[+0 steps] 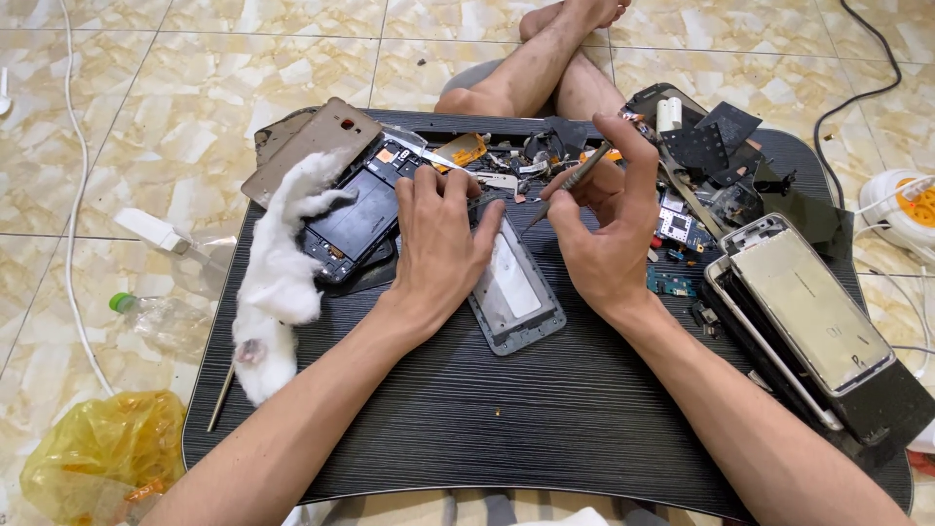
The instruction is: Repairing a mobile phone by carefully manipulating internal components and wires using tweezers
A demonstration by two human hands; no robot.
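A grey rectangular phone frame with a pale inner plate (514,292) lies flat near the middle of the dark ribbed lap table (545,409), its long side running away from the person, so that both hands can meet over its far end. The left hand (438,244) lies palm-down on the frame's upper left part, which seems meant to pin it against the table; its fingers are spread slightly and curled at the tips, pressing on the frame's top edge, with the thumb laid along the frame's rim. The right hand (604,229) hovers just beside it, raised on its wrist, with thumb and first fingers pinched together on a thin grey metal pair of tweezers (570,185). The tool slants down to the left, its tip near the frame's top right corner; whether it touches the frame is hard to tell from this angle.

To the left, a black opened phone body with an exposed battery (355,219) lies beside a tuft of white cotton wadding (282,273), partly under a tan back cover (312,146). On the right edge a stack of silver-backed phone screens (808,312) rests tilted, and small circuit boards and shields (682,229) are scattered behind the hands, all within reach. A yellow plastic bag (97,453) sits on the tiled floor (117,58).
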